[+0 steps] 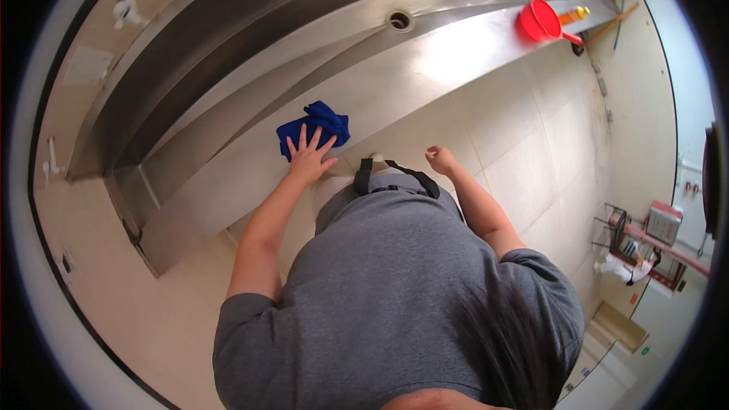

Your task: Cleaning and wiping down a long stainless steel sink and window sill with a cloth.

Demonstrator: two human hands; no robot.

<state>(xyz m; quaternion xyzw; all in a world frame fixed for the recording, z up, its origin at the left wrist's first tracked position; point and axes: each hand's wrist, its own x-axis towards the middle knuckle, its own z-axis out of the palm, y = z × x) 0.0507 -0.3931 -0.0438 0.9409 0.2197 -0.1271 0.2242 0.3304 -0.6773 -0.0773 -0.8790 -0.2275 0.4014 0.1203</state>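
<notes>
A dark blue cloth [319,118] lies crumpled on the flat front ledge [393,88] of a long stainless steel trough sink. On its near side rests my left hand [309,154], fingers spread, pressing it flat against the metal. My right hand [440,159] hangs over the tiled floor, off the ledge, with its fingers curled in and no object visible in it. Further right along the ledge sit a red plastic dipper [540,20] with a handle and a yellow-orange bottle [574,15] beside it.
The sink basin has a round drain [400,21] behind the ledge. A wooden stick [615,25] leans at the wall past the right end. White pipe fittings [53,160] are on the left wall. Far right, another person [626,269] is near a rack and a metal box.
</notes>
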